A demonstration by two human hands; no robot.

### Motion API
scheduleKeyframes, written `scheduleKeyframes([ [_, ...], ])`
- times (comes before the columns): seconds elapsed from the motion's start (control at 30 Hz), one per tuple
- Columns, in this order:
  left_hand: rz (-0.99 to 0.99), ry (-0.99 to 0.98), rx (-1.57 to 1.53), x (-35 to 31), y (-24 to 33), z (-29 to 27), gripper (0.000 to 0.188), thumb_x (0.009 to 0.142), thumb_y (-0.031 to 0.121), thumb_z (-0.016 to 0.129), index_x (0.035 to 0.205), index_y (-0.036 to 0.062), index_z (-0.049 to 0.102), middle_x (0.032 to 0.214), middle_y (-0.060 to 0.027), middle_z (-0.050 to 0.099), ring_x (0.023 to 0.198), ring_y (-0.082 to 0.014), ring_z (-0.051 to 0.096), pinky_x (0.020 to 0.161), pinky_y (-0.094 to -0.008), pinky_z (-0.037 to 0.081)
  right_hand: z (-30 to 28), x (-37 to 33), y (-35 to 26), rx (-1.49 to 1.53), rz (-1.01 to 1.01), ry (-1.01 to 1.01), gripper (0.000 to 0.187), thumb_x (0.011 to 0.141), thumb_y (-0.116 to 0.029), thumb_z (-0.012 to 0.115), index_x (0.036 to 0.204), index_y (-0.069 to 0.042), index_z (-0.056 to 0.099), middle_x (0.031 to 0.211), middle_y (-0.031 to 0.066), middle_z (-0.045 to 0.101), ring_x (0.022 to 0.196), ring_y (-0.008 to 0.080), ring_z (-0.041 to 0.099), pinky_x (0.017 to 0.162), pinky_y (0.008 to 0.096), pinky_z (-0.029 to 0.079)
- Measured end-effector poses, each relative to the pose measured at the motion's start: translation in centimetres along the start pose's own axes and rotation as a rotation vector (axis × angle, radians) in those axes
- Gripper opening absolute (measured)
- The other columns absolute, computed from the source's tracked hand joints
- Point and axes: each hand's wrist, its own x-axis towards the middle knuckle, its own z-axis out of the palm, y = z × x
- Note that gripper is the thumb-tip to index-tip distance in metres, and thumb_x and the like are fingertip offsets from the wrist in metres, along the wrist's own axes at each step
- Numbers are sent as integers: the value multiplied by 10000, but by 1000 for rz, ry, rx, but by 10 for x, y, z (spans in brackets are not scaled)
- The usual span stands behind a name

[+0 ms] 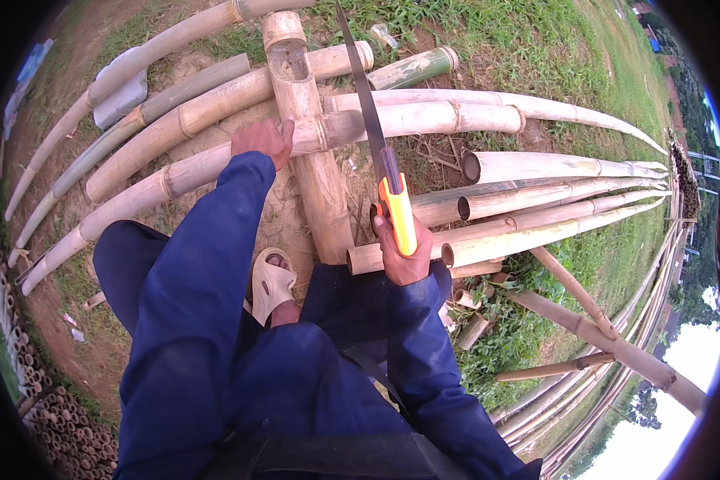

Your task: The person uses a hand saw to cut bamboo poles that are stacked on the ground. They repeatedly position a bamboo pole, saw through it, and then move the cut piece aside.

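A long pale bamboo pole runs from the left to the middle and lies across a thick, notched bamboo piece. My left hand is closed round this pole, just left of the crossing. In my right hand is a handsaw with an orange and yellow handle, its long dark blade pointing away from me. The blade passes over the pole to the right of the crossing; whether its teeth touch the bamboo, I cannot tell. My sandalled foot rests on the ground between my arms.
Several cut bamboo poles lie to the right, their open ends toward me. More poles stretch out at the far left. A slanted bamboo support stands at the right. Bamboo is stacked at the lower left.
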Motion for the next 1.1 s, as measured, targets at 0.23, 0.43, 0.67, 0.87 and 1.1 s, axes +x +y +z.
scheduleKeyframes([
  [0.23,-26,-10,2,1,0,-8,624,1031,486,402,886,-2,763,907,-259,737,888,-405,723,883,-483,537,-77,-153,-21,-394,-73,-39,342,878,-10,702,1220,12,710,717,113,696,619,207,697,618,317,530],
  [0.43,57,73,-39,7,2,3,576,1017,434,411,890,-6,760,906,-269,731,881,-424,719,876,-526,538,-11,14,3,-57,-57,-14,144,955,-47,693,1050,61,683,731,28,626,670,60,503,598,268,449],
  [0.67,3,48,-61,1,-4,8,590,1018,431,404,867,-20,753,881,-279,722,864,-447,712,894,-523,534,-59,-101,1,-210,83,-40,281,913,-34,720,1182,40,699,861,108,725,753,108,654,713,269,528],
  [0.87,-53,-10,-43,-1,-1,-2,589,1018,427,397,876,-19,753,904,-283,722,879,-461,706,891,-522,535,-47,-63,-7,-170,62,-9,214,920,-28,699,1121,46,700,842,98,725,746,123,665,690,290,524],
  [1.1,11,44,-50,19,-4,1,579,1010,428,403,878,-11,756,891,-279,723,880,-451,705,854,-526,542,-40,-65,-6,-71,131,-12,144,939,-46,704,1050,43,688,713,81,632,639,89,568,598,284,477],
])
